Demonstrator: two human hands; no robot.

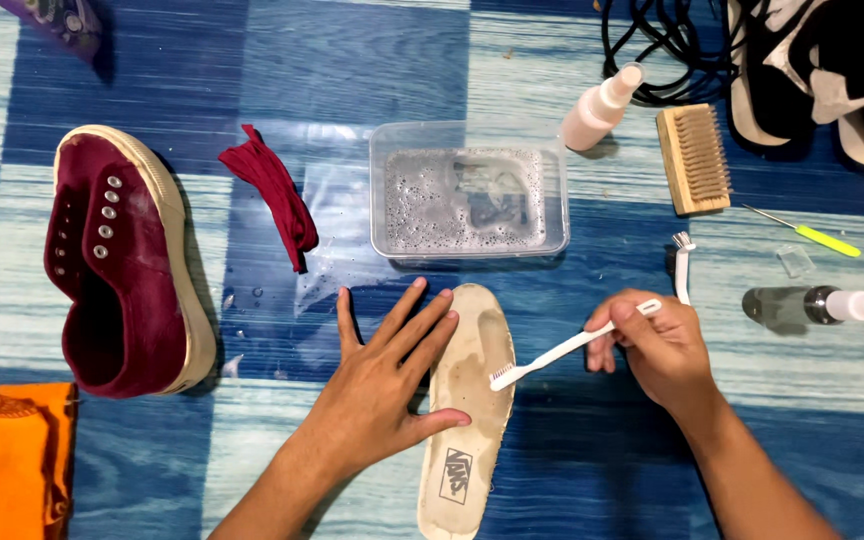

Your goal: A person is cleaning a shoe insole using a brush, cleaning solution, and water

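Note:
A dirty beige insole (472, 340) lies lengthwise on the blue and white mat. My left hand (387, 375) is spread flat, its thumb pressing on the insole's left edge. My right hand (657, 345) grips a white toothbrush (562, 350) by the handle, and the bristles touch the middle of the insole. Just beyond the insole stands a clear plastic tub (468, 202) of soapy water.
A maroon laceless sneaker (122, 262) lies at left beside maroon laces (272, 190). Right of the tub are a pink spray bottle (602, 105), a wooden brush (694, 158), a second small white brush (682, 265), a yellow-handled pick (812, 235) and another spray bottle (817, 305). Black and white shoes (822, 70) sit at top right, an orange cloth (7, 460) at bottom left.

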